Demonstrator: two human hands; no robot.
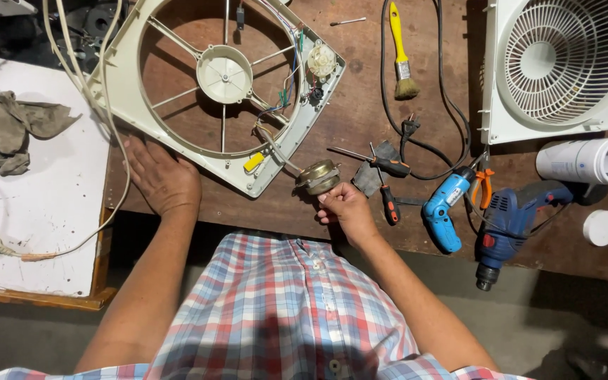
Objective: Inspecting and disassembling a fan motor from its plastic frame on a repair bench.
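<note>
Motor is already out of the fan frame, wires trailing back to it, right hand closed around it just off the frame's lower corner, left hand flat and empty against the frame's near edge; remounting remains.

Left hand flat, palm down, fingers together and extended away from body, thumb tucked alongside. Left forearm bare, running straight back toward torso. Right hand curled in loose fist, knuckles up, fingertips pinched closed at front. Right forearm bare, angled outward from body, elbow bent.
</note>
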